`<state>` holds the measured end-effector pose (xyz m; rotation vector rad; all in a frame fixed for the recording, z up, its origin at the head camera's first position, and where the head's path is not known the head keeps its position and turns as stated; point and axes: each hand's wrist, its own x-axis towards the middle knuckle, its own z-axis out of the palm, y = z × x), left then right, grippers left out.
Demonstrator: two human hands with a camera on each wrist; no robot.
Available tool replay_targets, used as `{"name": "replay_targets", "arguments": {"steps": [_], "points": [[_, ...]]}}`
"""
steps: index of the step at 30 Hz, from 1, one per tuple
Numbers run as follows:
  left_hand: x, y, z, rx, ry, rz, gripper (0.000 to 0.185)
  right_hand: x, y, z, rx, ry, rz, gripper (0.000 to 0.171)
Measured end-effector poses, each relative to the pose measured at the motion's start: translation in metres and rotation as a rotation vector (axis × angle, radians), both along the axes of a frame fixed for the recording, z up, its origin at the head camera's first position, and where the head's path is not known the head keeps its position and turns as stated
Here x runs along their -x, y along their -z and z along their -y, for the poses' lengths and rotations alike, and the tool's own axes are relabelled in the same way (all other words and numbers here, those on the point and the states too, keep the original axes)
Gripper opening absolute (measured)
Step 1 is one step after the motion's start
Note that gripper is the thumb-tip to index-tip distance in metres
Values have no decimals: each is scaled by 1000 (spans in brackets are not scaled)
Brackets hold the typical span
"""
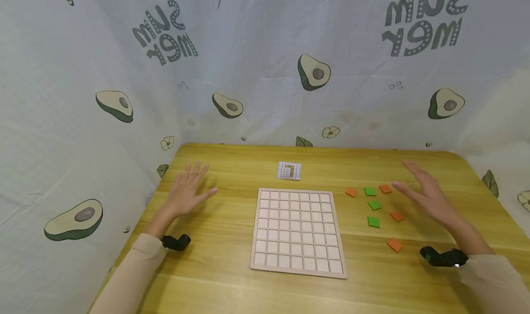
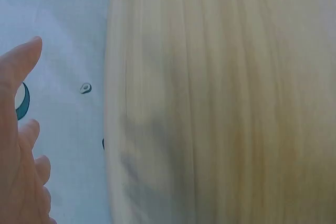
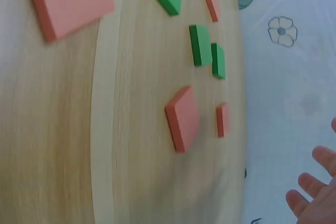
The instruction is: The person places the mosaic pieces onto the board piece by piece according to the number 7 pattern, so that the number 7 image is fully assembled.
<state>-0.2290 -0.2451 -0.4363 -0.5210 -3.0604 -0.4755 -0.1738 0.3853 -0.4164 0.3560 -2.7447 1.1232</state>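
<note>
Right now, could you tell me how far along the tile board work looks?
Nothing looks placed: every cell of the grid board is bare. Nothing is in hand; the left hand and right hand hover open over the table. All seven tiles remain loose beside the board: four orange tiles and three green tiles. A small pattern card lies behind the board.

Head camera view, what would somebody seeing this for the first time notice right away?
Probably the pale grid board lying empty in the middle of the wooden table. To its right lie loose orange tiles and green tiles, with the open right hand hovering beside them. The left hand is spread open on the board's other side, and avocado-print cloth hangs behind.
</note>
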Motion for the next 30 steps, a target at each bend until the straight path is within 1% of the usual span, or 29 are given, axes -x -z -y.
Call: {"name": "replay_targets", "arguments": {"steps": [7, 11, 16, 23, 26, 30], "points": [[-4, 0, -13, -6, 41, -18, 87, 2, -4, 18, 23, -28, -10, 71], [-8, 1, -20, -10, 72, -18, 88, 5, -3, 25, 39, -43, -2, 67], [-13, 5, -29, -18, 119, -10, 88, 6, 3, 31, 43, -44, 12, 64], [-20, 16, -41, -16, 176, -9, 88, 5, 14, 40, 54, -29, 28, 61], [-23, 18, -45, -29, 197, 4, 88, 5, 17, 43, 73, -25, 38, 61], [-28, 21, -53, -42, 235, 26, 87, 3, 20, 49, 89, 0, 73, 62]]}}
